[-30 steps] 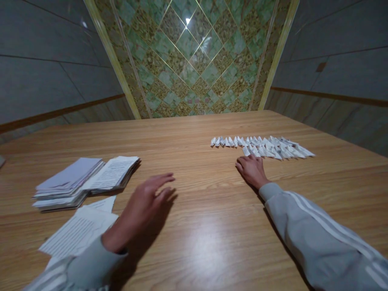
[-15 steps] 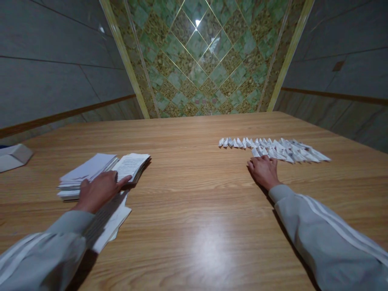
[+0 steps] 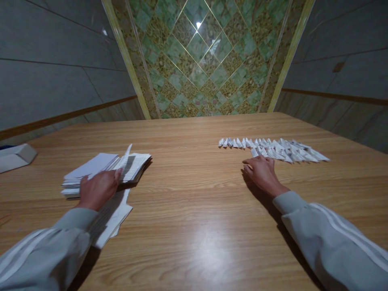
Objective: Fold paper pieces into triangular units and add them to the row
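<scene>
At the left, my left hand (image 3: pixel 100 186) pinches the edge of a thin paper sheet (image 3: pixel 125 157), which stands raised above the right-hand stack of printed paper (image 3: pixel 138 165). A second stack with a plain top sheet (image 3: pixel 92 165) lies beside it, partly under my fingers. Loose papers (image 3: pixel 117 220) lie below my wrist. On the right, my right hand (image 3: pixel 261 169) hovers just in front of rows of small folded paper pieces (image 3: pixel 281 149), its fingers apart and bent, with nothing seen in them.
A white box (image 3: pixel 16 157) sits at the far left of the wooden table (image 3: pixel 188 182). Behind the table's back edge rises a green patterned tiled wall (image 3: pixel 206 72), with grey walls on both sides.
My left hand has lifted a sheet's edge from the printed stack, its forefinger no longer stretched over it. My right hand has moved slightly left and off the folded pieces.
</scene>
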### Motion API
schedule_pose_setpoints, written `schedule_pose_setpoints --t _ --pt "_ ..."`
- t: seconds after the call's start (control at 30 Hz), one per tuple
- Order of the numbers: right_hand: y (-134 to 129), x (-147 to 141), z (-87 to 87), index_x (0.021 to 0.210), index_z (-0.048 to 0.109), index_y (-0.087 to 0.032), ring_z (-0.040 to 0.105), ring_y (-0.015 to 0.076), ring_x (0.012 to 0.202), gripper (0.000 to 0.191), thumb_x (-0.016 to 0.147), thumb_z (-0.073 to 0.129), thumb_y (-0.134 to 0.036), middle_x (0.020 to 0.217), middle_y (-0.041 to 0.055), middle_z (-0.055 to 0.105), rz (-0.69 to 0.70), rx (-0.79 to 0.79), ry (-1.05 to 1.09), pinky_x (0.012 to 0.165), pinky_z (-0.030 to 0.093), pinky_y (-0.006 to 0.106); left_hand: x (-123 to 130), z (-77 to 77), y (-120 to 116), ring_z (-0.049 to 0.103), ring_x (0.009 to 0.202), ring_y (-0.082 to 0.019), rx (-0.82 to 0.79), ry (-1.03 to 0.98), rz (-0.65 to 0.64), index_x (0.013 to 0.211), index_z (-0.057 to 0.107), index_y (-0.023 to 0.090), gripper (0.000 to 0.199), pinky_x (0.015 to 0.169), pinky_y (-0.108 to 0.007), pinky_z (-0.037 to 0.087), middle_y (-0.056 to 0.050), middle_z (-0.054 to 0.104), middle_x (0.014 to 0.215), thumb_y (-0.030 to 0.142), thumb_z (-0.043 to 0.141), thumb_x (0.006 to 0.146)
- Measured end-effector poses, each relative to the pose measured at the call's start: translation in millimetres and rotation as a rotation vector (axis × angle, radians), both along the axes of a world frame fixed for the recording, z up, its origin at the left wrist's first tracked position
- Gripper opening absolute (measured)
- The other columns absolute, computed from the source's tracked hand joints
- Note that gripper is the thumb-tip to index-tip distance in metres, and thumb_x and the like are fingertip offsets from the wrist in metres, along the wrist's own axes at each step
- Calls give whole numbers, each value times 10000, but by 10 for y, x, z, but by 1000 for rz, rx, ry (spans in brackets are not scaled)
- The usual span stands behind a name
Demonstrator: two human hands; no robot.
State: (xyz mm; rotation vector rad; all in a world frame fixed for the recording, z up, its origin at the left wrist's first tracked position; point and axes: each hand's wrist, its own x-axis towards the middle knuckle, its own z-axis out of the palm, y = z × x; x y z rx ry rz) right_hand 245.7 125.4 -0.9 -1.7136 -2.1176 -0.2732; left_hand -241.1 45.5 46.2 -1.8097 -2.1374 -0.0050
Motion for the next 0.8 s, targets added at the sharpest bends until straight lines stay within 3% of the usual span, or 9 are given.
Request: schedule_pose_setpoints --t 0.07,0.17,0.2,0.3,0.37,0.47,0.57,0.7,0.8 --pt "-43 -33 39 924 772 -205 609 276 955 256 928 516 -204 930 92 781 44 5 29 875 290 413 23 65 -12 688 965 -322 44 5 -16 924 672 104 493 943 -525 434 -128 778 938 341 255 1040" --pt "-164 -138 117 1072 750 -201 615 276 989 243 930 554 -189 1007 100 770 137 18 67 889 351 406 170 131 -6 598 1221 -374 119 6 -99 1146 647 43 477 1053 -597 344 -221 698 1241 289 256 1030" --pt "-225 -191 144 1147 725 -197 611 273 1008 268 930 568 -190 1042 104 761 177 22 75 895 376 398 259 134 -10 553 1293 -363 126 4 -145 1196 635 36 479 1091 -573 322 -226 653 1324 292 267 1028" --pt "-461 -388 201 1347 593 -160 576 266 1090 406 942 565 -171 1235 125 694 395 63 117 927 443 387 657 75 -82 516 1355 -306 149 -2 -296 1219 652 88 457 1175 -508 256 -166 646 1366 337 323 1022" --pt "-637 -516 201 1446 480 -152 542 277 1161 509 942 542 -122 1368 141 615 532 110 150 966 461 418 1002 -8 -196 592 1269 -337 221 -52 -519 1166 688 101 427 1141 -556 305 -186 694 1284 320 353 1018" --pt "-877 -634 136 1496 406 -198 500 295 1250 608 919 546 -70 1487 145 506 572 164 130 1000 458 462 1534 -151 -449 655 1163 -358 245 -96 -738 1063 728 115 390 1075 -610 370 -194 735 1190 260 369 1018" --pt "-1066 -646 25 1465 453 -216 480 317 1284 586 907 592 -103 1524 161 457 565 170 90 1024 441 486 1950 -284 -717 674 1120 -353 150 -162 -805 1097 728 128 334 1066 -611 398 -175 756 1131 246 435 990" --pt "-1243 -575 -113 1178 659 -187 600 298 1097 251 946 572 -143 1280 154 671 645 127 42 950 466 477 2200 -417 -941 687 1090 -349 -34 -266 -847 1037 745 178 276 1091 -598 399 -147 765 1101 385 598 929" --pt "-1308 -499 -164 1009 697 -193 652 263 947 142 970 560 -191 1093 119 750 735 44 106 871 505 439 2191 -434 -969 668 1122 -388 -187 -385 -929 1180 685 176 680 1069 -597 424 -164 737 1188 696 706 744"
